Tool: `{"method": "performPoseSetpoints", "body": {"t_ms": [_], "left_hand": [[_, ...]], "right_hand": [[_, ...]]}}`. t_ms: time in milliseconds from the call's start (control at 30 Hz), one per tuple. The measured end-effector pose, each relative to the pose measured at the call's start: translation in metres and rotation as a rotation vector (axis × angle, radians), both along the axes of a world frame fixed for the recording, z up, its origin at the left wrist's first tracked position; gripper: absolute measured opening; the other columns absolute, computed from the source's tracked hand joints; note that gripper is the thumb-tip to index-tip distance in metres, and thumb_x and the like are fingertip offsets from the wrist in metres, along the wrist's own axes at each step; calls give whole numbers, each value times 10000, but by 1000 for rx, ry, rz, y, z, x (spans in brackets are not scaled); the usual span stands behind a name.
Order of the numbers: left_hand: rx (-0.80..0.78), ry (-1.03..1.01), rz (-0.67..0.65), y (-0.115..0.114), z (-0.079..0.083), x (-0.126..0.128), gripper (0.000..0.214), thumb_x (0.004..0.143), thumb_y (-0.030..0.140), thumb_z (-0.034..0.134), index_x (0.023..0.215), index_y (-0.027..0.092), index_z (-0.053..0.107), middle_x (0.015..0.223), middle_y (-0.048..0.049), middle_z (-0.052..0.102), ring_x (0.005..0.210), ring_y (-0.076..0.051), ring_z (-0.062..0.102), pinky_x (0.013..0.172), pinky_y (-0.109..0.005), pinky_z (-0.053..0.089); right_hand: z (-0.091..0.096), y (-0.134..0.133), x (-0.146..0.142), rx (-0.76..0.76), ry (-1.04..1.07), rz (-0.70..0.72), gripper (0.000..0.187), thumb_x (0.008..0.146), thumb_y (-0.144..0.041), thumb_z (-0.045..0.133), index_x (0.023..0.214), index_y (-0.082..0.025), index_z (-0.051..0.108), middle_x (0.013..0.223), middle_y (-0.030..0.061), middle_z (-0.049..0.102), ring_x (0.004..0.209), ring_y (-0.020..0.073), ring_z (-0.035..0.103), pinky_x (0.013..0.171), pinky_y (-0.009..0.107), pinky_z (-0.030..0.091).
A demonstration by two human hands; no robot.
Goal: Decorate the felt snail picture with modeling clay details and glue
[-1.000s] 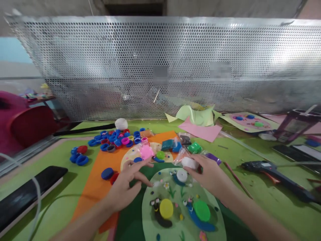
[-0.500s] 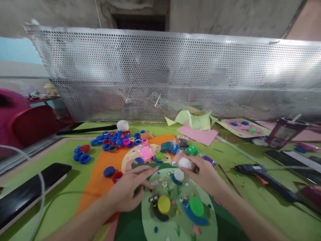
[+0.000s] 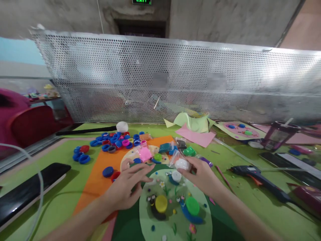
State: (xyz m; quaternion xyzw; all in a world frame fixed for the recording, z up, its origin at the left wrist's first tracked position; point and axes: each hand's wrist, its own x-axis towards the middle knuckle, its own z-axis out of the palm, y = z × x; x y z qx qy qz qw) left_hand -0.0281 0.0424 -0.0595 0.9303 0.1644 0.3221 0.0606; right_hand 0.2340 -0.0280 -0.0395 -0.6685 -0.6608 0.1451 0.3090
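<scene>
My right hand (image 3: 202, 175) is closed on a small clear bag of white clay (image 3: 181, 163) just above a pale green felt circle (image 3: 175, 207). The circle carries clay snails with a yellow cap (image 3: 161, 203), a green cap (image 3: 192, 205) and a white cap (image 3: 176, 176). My left hand (image 3: 125, 187) rests at the circle's upper left edge, fingers stretched out and holding nothing. A second decorated round piece with pink clay (image 3: 145, 154) lies just beyond the hands on orange felt (image 3: 100, 180).
Several blue, red and pink bottle caps (image 3: 114, 140) lie at the back left. A black glue gun (image 3: 258, 177) lies to the right. Clay bags (image 3: 175, 147), paper sheets (image 3: 198, 129), a dark cup (image 3: 278, 135) and a perforated metal screen (image 3: 175, 77) stand behind. A black phone (image 3: 27, 190) is at left.
The view has tilted upward a little. Both hands stay at the felt circle; my left fingers have shifted slightly along its upper left edge. The right hand keeps the white clay bag.
</scene>
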Motion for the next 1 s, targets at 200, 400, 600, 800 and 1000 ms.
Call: {"method": "performPoseSetpoints", "body": {"t_ms": [200,400,600,800,1000], "left_hand": [[-112,-90,206,-21,7,12,236,845,129,438,1019,224,565,1009,-67,670,1011,-245,592,898,-435,411],[-236,-190,247,-35,2,27,128,861,189,453,855,231,574,842,-29,679,1020,-225,584,913,-410,436],[-513,-312,228,-28,-4,34,132,859,287,509,936,246,608,840,-27,720,974,-226,622,918,-419,443],[-576,-382,203,-27,-12,31,333,882,303,502,1214,275,500,977,-41,710,1004,-214,617,901,-410,469],[-515,-411,184,-29,-10,33,103,803,173,626,861,258,623,929,-5,661,928,-148,653,933,-316,482]], "right_hand": [[2,-8,-16,20,46,179,223,791,-330,607,967,-205,662,838,33,662,602,143,546,553,253,446],[-3,-12,-29,76,45,322,190,769,-192,641,958,-197,654,940,59,658,714,163,597,613,253,479],[-13,-3,-27,103,-43,298,240,750,-189,670,989,-188,642,957,76,654,863,220,605,770,348,488],[-9,-10,-33,154,-138,308,329,776,-202,629,1095,-138,576,1044,134,613,980,275,559,825,432,474],[-7,-12,-32,311,-177,403,162,871,-185,525,1023,-195,581,915,66,622,831,203,582,703,338,511]]}}
